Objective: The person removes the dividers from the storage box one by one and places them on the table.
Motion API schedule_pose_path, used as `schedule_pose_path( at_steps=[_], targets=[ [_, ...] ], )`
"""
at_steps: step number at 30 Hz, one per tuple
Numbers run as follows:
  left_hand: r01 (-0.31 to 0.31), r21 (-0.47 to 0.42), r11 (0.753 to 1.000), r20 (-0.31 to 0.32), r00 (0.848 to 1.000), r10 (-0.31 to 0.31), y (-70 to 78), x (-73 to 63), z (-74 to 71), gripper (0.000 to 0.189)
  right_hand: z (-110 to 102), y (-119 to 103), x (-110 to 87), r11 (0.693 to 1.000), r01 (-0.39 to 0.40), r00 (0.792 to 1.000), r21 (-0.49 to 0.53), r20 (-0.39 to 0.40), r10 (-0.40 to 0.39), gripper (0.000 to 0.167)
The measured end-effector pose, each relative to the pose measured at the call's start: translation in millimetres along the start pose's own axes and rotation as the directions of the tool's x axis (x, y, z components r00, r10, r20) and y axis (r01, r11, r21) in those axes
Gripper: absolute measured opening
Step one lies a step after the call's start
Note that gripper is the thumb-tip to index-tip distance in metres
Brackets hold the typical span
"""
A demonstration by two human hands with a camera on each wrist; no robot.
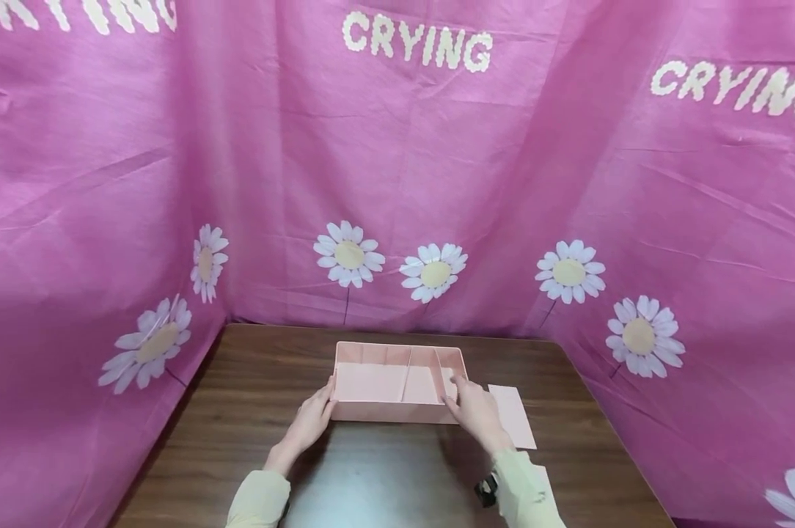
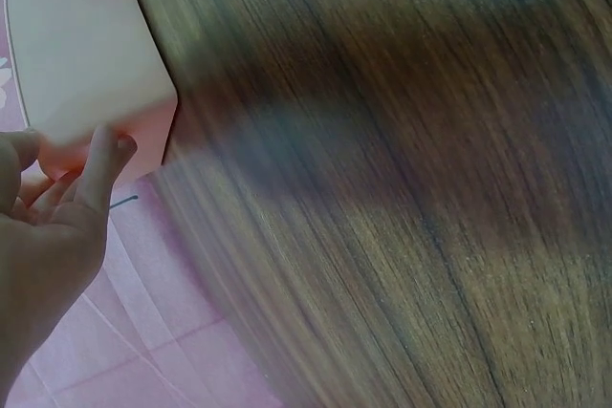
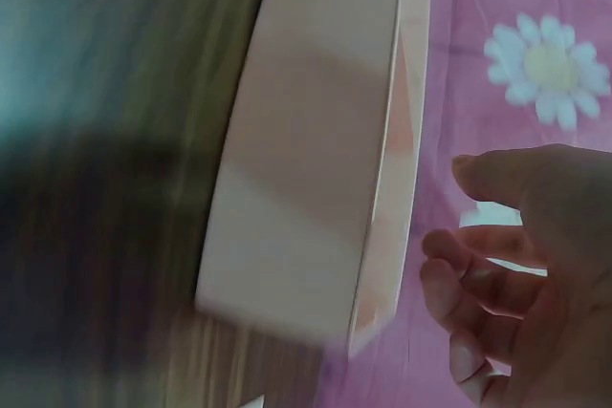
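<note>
A long pink open-topped box [image 1: 397, 412] rests on the table, with two upright dividers [image 1: 407, 370] splitting its inside into three compartments. My left hand [image 1: 313, 416] holds the left end of it. In the left wrist view, the thumb and fingers of that hand [image 2: 57, 207] are bent around the box's corner [image 2: 143, 131]. Over the right compartment is my right hand [image 1: 474, 409], its thumb beside the right divider. In the right wrist view, this hand [image 3: 521, 265] has loosely bent, spread fingers beside the box's rim [image 3: 382, 169], with nothing between them.
Right of the box lies a flat pale pink panel [image 1: 518, 422]. A second pale panel [image 1: 546, 484] is partly covered by my right sleeve. The brown wooden table [image 1: 265, 381] meets pink curtains [image 1: 397, 169] with daisies on three sides.
</note>
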State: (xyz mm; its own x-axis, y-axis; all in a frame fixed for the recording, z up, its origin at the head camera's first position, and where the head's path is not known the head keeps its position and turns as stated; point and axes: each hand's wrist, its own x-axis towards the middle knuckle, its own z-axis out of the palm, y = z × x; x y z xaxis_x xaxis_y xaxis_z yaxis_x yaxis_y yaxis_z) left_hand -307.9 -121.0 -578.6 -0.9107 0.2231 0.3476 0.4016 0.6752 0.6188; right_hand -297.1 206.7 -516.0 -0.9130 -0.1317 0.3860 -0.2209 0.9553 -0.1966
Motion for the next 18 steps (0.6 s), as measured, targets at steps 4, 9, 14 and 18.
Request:
schedule_pose_path(
  at_steps=[4,9,14,18],
  targets=[
    [0.001,-0.004,1.0,0.007,1.0,-0.001,-1.5,0.0,3.2,0.047,21.5,-20.6,21.1,0.999,0.032,0.999,0.037,0.007,-0.032,0.031],
    [-0.005,-0.016,1.0,0.015,1.0,0.006,-2.6,-0.2,6.0,0.047,45.6,-35.9,31.7,0.998,0.028,0.999,0.062,0.041,-0.031,0.032],
    [-0.015,-0.015,1.0,-0.003,1.0,0.014,-6.0,-1.2,6.9,0.046,63.3,-45.3,38.5,0.993,-0.049,0.994,0.104,0.106,0.038,0.042],
    [-0.033,-0.012,0.999,-0.042,0.999,0.033,-11.4,-0.2,4.8,0.049,75.1,-51.5,48.6,0.989,-0.092,0.987,0.119,0.142,0.075,0.047]
  ],
)
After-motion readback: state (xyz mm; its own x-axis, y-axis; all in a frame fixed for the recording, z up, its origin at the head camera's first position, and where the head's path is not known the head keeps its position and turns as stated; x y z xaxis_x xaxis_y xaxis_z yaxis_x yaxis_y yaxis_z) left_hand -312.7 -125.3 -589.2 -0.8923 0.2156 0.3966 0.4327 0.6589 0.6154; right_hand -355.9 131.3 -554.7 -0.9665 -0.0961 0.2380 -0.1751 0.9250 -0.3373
